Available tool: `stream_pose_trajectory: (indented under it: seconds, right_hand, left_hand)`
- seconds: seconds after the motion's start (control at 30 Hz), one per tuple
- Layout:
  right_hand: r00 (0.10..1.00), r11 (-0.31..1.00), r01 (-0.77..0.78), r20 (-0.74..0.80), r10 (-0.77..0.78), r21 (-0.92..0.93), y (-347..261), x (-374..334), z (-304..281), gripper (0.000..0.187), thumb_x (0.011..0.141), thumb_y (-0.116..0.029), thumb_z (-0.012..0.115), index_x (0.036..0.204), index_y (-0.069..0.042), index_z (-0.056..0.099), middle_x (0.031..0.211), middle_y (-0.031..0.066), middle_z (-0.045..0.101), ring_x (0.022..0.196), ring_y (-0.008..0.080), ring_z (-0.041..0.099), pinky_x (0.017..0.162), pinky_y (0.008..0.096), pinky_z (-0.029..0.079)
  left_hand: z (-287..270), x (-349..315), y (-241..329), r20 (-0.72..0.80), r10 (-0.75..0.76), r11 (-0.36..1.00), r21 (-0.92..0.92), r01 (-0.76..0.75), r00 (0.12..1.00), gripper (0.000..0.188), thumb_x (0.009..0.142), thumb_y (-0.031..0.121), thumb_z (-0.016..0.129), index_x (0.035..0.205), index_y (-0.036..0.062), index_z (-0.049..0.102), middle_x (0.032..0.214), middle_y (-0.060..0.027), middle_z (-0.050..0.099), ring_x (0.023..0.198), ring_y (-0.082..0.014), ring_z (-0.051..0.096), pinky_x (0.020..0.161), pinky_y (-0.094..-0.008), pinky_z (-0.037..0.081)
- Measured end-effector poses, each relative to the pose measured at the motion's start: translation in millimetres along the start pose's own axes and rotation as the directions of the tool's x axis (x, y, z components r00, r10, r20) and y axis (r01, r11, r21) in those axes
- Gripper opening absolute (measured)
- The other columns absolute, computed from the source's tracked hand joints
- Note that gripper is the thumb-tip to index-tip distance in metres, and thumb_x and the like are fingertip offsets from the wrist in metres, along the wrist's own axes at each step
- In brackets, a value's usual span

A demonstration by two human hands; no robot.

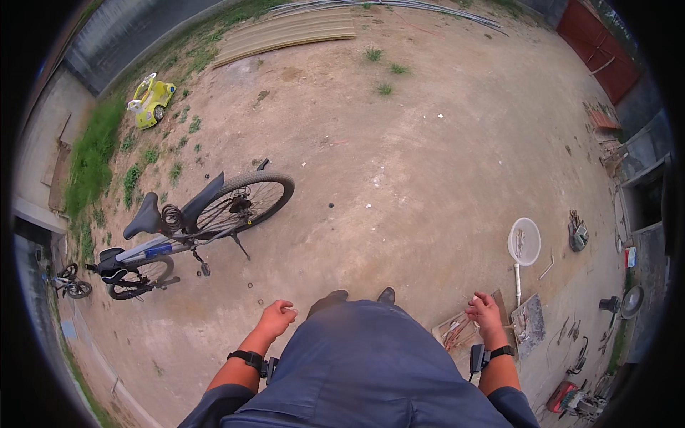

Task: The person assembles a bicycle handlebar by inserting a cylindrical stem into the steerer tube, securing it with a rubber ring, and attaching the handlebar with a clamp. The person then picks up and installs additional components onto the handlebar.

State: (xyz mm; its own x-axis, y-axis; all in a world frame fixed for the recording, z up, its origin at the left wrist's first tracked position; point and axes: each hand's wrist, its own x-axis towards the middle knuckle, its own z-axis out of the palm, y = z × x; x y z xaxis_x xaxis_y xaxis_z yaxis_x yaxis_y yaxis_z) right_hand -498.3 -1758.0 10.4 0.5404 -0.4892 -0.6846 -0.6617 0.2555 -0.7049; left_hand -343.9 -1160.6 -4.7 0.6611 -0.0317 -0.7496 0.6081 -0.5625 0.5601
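Observation:
My left hand (pixel 277 319) is held out at my side above the bare ground, its fingers loosely bent and apart, with nothing visible in it. The nearest thing to it is a bicycle (pixel 153 246) with a grey-blue frame, standing on its kickstand to the left. My right hand (pixel 485 314) hangs over a shallow tray (pixel 457 329) of thin, rod-like pieces, apart from it as far as I can tell. Its fingers are half bent, with a gap between thumb and forefinger; no held object can be made out. Dark bands with small devices circle both wrists.
A white basin (pixel 524 241) stands ahead right, beside a white pipe (pixel 518 283) and a grey, stained board (pixel 529 324). Tools and a red machine (pixel 561 396) lie far right. A yellow toy car (pixel 151 102), corrugated sheets (pixel 285 36) and a red gate (pixel 598 50) are farther off.

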Motion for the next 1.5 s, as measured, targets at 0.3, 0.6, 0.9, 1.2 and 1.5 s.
stream_pose_trajectory:
  seconds: [0.3,0.6,0.9,1.2,1.5]
  right_hand:
    - [0.989,0.992,-0.081,0.120,0.092,-0.093,6,39,-22,0.049,0.102,-0.028,0.072,0.143,-0.006,0.057,0.110,0.0081,0.071,0.084,0.0186,0.074,0.072,0.0328,0.060]
    - [0.980,0.982,-0.140,0.127,0.156,-0.129,9,73,-39,0.041,0.104,-0.030,0.071,0.137,-0.010,0.058,0.108,0.0092,0.070,0.080,0.0200,0.074,0.066,0.0326,0.061]
    - [0.975,0.962,-0.085,0.179,0.135,-0.259,-74,117,39,0.043,0.103,-0.028,0.069,0.141,-0.010,0.057,0.110,0.0088,0.070,0.081,0.0203,0.074,0.068,0.0332,0.061]
    - [0.979,0.950,-0.033,0.183,0.094,-0.309,-177,160,114,0.046,0.104,-0.031,0.070,0.143,-0.010,0.056,0.111,0.0078,0.070,0.083,0.0198,0.075,0.070,0.0329,0.061]
    - [0.957,0.905,-0.016,0.255,0.138,-0.426,-281,232,224,0.049,0.102,-0.027,0.069,0.144,-0.006,0.056,0.110,0.0086,0.069,0.081,0.0185,0.073,0.069,0.0315,0.059]
  left_hand:
    - [41,-40,-9,-0.103,-0.038,0.995,-0.095,0.029,0.994,0.050,0.096,0.026,0.076,0.135,-0.0031,0.064,0.103,-0.0139,0.077,0.092,-0.0194,0.075,0.080,-0.0339,0.059]
    - [50,-54,-12,-0.169,-0.094,0.993,-0.083,0.080,0.981,0.054,0.093,0.030,0.076,0.134,-0.0034,0.066,0.103,-0.0147,0.079,0.094,-0.0214,0.077,0.088,-0.0336,0.059]
    - [33,-13,-14,-0.129,-0.160,0.981,-0.134,0.143,0.979,0.052,0.093,0.031,0.076,0.133,-0.0024,0.068,0.106,-0.0153,0.080,0.093,-0.0219,0.078,0.088,-0.0346,0.060]
    - [-9,106,26,-0.176,0.024,0.993,-0.112,-0.044,0.984,0.047,0.096,0.025,0.077,0.132,-0.0029,0.066,0.101,-0.0116,0.078,0.089,-0.0182,0.075,0.080,-0.0332,0.059]
    - [-47,131,61,-0.221,-0.205,0.936,-0.331,0.124,0.954,0.051,0.092,0.035,0.077,0.130,0.0010,0.069,0.109,-0.0177,0.079,0.095,-0.0264,0.077,0.087,-0.0364,0.060]
